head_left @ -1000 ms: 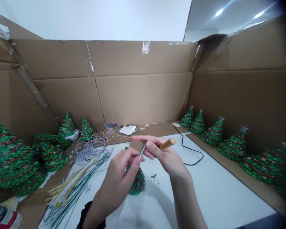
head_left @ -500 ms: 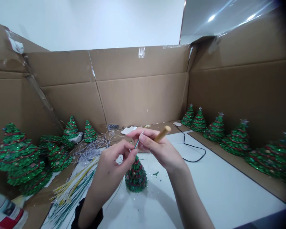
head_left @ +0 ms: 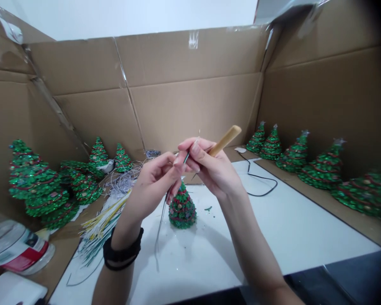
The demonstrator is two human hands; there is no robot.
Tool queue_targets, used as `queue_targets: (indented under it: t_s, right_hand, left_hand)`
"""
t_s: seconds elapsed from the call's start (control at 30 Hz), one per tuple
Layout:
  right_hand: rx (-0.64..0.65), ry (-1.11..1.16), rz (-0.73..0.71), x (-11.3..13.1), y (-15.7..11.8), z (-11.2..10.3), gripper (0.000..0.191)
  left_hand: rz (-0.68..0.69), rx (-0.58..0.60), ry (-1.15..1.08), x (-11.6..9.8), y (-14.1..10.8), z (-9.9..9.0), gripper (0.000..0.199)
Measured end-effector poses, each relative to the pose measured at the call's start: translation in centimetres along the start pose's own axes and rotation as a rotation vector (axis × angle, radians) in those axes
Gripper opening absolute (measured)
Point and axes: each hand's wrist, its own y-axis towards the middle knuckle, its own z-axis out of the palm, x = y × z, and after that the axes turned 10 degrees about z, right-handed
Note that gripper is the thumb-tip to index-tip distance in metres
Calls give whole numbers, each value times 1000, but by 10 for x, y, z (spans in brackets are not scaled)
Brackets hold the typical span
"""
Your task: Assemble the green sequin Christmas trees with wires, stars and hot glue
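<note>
My left hand [head_left: 158, 182], with a black band at its wrist, pinches a thin green wire [head_left: 186, 157] between thumb and fingertips. Thin grey strands [head_left: 158, 237] trail below that hand. Close against it, my right hand [head_left: 217, 167] is closed round a tool with a wooden handle [head_left: 227, 140], and a thin metal point shows under its fingers. The right thumb and forefinger also meet at the upper end of the green wire. Just below both hands, a small green Christmas tree [head_left: 182, 209] with red garland stands upright on the white board; the left fingers partly cover its top.
Bundled yellow, white and green wires [head_left: 104, 220] lie at left, with tangled grey string [head_left: 123, 180] behind. More trees stand along the left [head_left: 34, 182] and right [head_left: 324, 167] cardboard walls. A clear jar [head_left: 17, 245] is at near left, a black cable [head_left: 263, 192] at right.
The view has tilted down. Both hands are higher in front of the cardboard, still close together, and the wooden handle leans further right. Grey strands now hang below my left hand.
</note>
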Motion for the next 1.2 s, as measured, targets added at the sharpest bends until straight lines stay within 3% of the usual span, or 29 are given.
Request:
queue_targets:
  t_s: [0.2, 0.33, 0.53, 0.8, 0.97, 1.1, 1.2]
  right_hand:
    - [-58, -60, 33, -1, 3, -3, 27]
    - [-132, -83, 24, -2, 5, 1, 23]
    - [-170, -111, 43, -2, 7, 5, 38]
    - [-314, -191, -157, -3, 10, -2, 23]
    - [-528, -169, -272, 8, 9, -27, 21]
    - [-723, -195, -367, 16, 7, -53, 22]
    - [-763, -86, -403, 19, 5, -71, 23]
  left_hand:
    - [8, 31, -40, 6, 6, -1, 23]
    - [31, -49, 35, 8, 9, 0, 22]
    - [63, -101, 76, 13, 12, 0, 20]
    - [31, -23, 113, 21, 17, 2, 19]
    - [-75, 169, 189, 24, 19, -21, 18]
    - [-107, 231, 252, 29, 19, -44, 19]
    - [-131, 221, 302, 31, 17, -57, 20]
